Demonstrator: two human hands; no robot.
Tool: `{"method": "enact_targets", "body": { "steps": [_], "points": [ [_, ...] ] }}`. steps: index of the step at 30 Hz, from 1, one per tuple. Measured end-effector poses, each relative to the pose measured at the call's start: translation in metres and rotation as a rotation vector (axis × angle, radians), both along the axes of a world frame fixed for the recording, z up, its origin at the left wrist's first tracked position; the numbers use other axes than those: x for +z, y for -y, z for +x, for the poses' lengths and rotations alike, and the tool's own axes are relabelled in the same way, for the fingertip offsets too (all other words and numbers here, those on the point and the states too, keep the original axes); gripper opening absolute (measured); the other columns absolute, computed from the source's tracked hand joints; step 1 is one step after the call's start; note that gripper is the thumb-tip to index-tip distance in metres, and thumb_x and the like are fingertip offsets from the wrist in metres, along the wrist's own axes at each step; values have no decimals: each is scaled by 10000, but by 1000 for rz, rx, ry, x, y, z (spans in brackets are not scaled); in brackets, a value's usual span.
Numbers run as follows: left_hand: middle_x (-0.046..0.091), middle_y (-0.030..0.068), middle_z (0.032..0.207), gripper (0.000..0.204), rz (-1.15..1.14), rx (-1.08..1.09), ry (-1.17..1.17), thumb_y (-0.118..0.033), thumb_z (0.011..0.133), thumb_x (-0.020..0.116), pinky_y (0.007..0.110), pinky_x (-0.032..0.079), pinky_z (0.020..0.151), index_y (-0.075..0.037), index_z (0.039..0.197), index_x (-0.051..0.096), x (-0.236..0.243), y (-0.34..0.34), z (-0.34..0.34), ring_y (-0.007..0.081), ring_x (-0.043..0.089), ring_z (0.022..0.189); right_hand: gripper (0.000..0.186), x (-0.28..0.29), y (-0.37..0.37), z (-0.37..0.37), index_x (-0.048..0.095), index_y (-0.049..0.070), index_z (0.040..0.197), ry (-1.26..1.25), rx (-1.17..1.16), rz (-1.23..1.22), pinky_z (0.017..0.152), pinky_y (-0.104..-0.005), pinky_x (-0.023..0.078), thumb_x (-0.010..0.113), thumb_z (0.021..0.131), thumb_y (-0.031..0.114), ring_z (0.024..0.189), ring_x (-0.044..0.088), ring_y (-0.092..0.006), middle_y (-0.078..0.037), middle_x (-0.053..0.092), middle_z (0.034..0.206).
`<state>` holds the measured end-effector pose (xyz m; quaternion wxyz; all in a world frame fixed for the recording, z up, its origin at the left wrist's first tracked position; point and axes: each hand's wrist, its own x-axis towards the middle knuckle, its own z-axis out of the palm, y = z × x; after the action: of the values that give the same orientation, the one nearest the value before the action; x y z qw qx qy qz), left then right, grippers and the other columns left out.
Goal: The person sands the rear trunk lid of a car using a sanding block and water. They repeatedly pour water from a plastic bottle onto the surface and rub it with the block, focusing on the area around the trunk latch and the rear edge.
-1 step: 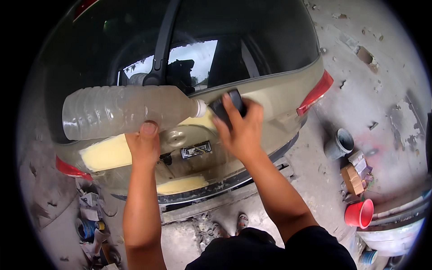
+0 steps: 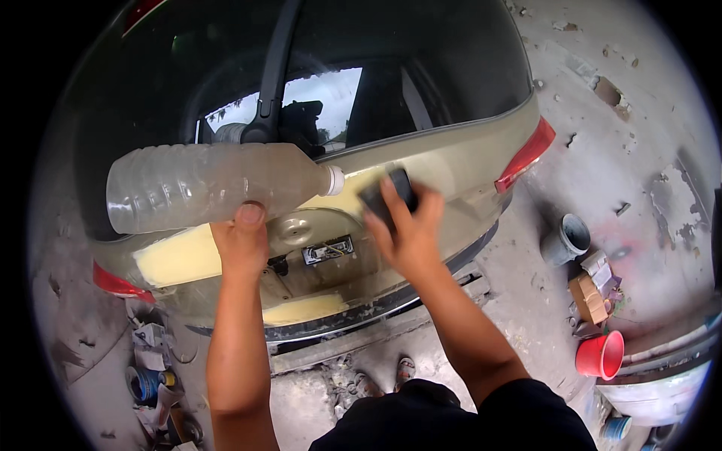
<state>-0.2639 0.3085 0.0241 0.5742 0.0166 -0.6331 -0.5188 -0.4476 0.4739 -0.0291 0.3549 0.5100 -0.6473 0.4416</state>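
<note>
My left hand (image 2: 244,237) is closed round a large clear plastic bottle (image 2: 214,186), held on its side with its white neck end pointing right. Cloudy liquid shows through the bottle's wall. My right hand (image 2: 414,233) grips a black sanding block (image 2: 389,197), slightly blurred, against the tailgate just right of the bottle's mouth. The tailgate (image 2: 466,165) belongs to a gold-beige car. Pale yellow filler (image 2: 180,257) covers a patch at its left, and another filler patch (image 2: 304,308) lies lower down. More filler shows beneath the bottle neck and beside the block.
Above my hands is the dark rear window (image 2: 451,60) with its wiper (image 2: 272,75). Red tail lights (image 2: 526,155) flank the tailgate. On the floor at right stand a grey bucket (image 2: 565,240), a cardboard box (image 2: 588,297) and a red bucket (image 2: 600,355). Clutter (image 2: 154,376) lies at left.
My right hand and the sanding block have shifted slightly right and down on the tailgate. The left hand and bottle are nearly unmoved.
</note>
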Motion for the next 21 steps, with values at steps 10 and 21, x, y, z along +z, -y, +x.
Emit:
{"method": "enact_targets", "body": {
  "steps": [10,21],
  "points": [
    [609,98,1295,764,-51,89,5,-565,899,753,382,449,1047,17,1355,559,-15,4,0,211,570,1195,536,26,8,4,653,101,1354,-12,-1,50,935,-510,429,787,862,264,1097,511,-432,-260,537,1224],
    [502,90,1465,895,58,-51,-68,-553,860,799,485,376,1184,-68,1501,407,-22,9,18,275,478,1390,598,25,-11,-9,644,98,1375,-71,51,149,965,-500,420,816,824,251,1112,510,-410,-244,528,1274]
  ]
}}
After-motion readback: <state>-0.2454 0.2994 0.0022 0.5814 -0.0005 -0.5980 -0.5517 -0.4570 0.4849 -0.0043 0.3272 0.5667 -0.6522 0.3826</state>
